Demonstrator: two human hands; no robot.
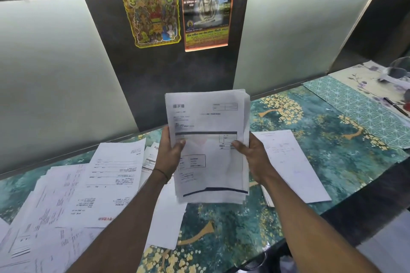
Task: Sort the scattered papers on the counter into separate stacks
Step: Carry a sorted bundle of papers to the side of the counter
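A bundle of printed papers (208, 122) is held upright above the counter (315, 139), its sheets slightly fanned. My left hand (170, 153) grips its left edge with the thumb on the front sheet. My right hand (253, 157) grips the right edge the same way. Scattered printed sheets (88, 186) overlap one another across the left part of the counter. A small stack topped by a nearly blank sheet (290, 162) lies flat to the right of my right hand.
The counter has a teal covering with gold tree patterns. Frosted panels and a dark panel with two posters (177, 17) stand behind it. At the far right lie patterned mats (363, 104), a pen (396, 106) and a glass object (399, 71).
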